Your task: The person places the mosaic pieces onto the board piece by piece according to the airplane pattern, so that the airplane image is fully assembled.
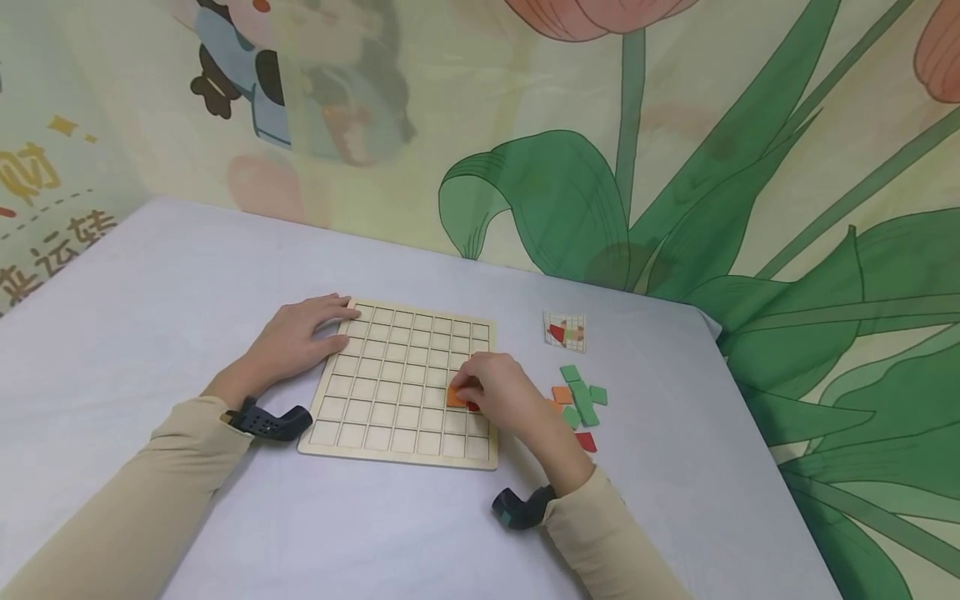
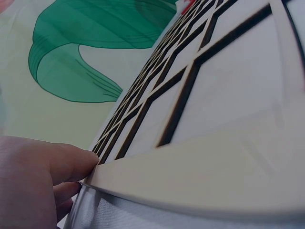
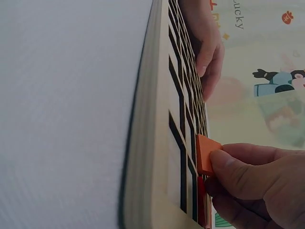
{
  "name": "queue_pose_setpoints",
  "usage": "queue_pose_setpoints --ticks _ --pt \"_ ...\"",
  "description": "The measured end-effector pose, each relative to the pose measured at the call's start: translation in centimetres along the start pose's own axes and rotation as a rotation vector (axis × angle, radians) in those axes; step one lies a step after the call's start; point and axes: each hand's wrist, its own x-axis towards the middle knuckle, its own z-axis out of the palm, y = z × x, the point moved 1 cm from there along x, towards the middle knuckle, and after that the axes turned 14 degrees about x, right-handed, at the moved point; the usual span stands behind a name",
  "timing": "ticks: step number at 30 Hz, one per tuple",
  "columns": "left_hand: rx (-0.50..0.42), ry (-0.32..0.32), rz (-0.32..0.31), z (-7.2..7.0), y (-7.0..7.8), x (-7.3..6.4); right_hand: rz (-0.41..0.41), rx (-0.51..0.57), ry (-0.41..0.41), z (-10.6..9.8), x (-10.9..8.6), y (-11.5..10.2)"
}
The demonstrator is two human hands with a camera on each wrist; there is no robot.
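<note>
A pale wooden grid board (image 1: 397, 460) lies on the white table. My left hand (image 1: 303, 333) rests at its far left corner, fingers extended and thumb touching the left edge. In the left wrist view, the left hand (image 2: 33, 179) touches the board's rim (image 2: 190, 181). Over the board's right side, my right hand (image 1: 498, 392) pinches an orange square tile (image 1: 453, 397) between thumb and finger. The orange tile (image 3: 206, 153) is tilted against the grid in the right wrist view. Beside it, a red piece (image 3: 204, 202) sits on the board, partly hidden by the right hand (image 3: 257, 183).
Right of the board lie several loose tiles, including a long green piece (image 1: 582, 403), an orange square (image 1: 562, 395) and a red piece (image 1: 587, 442). Behind them is a small card (image 1: 565, 333) with a coloured grid picture. A printed cloth (image 1: 525, 200) hangs along the table's far edge.
</note>
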Motion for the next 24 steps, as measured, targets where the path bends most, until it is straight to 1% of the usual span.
queue_pose_setpoints --ticks 7,17,21,24 --pt "0.005 0.006 0.006 0.0 0.1 0.0 -0.05 -0.034 -0.004 0.1 -0.3 -0.2" --pt "0.009 -0.004 -0.001 0.0 0.1 0.0 -0.034 -0.093 -0.019 0.2 -0.3 -0.9" --pt "0.008 -0.002 -0.001 0.0 0.1 0.0 -0.029 -0.107 -0.039 0.2 -0.3 -1.0" --pt "0.004 -0.003 -0.002 -0.1 0.1 0.0 -0.068 -0.11 -0.08 0.4 -0.3 -1.0"
